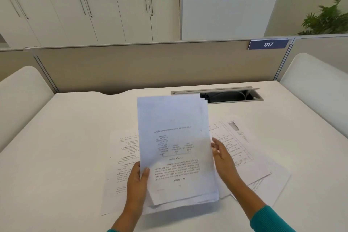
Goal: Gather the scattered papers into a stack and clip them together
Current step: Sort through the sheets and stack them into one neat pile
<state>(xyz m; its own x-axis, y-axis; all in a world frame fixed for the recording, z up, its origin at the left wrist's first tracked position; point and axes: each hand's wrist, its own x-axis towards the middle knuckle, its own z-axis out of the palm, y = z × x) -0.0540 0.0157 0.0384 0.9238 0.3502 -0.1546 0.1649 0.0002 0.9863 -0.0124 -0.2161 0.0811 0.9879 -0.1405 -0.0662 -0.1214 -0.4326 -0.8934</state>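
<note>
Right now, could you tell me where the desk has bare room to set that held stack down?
The desk is bare on its left half, from the left sheet out to the side panel. A narrower strip lies bare along the right edge. The middle is crowded: loose sheets under the held stack, cable tray behind.

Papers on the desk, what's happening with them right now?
A person is gathering them. The left hand grips a held stack by its left edge, lifted off the desk, while the right hand is open at the stack's right edge. Loose sheets lie underneath: one on the left, others on the right. No clip is visible.
</note>
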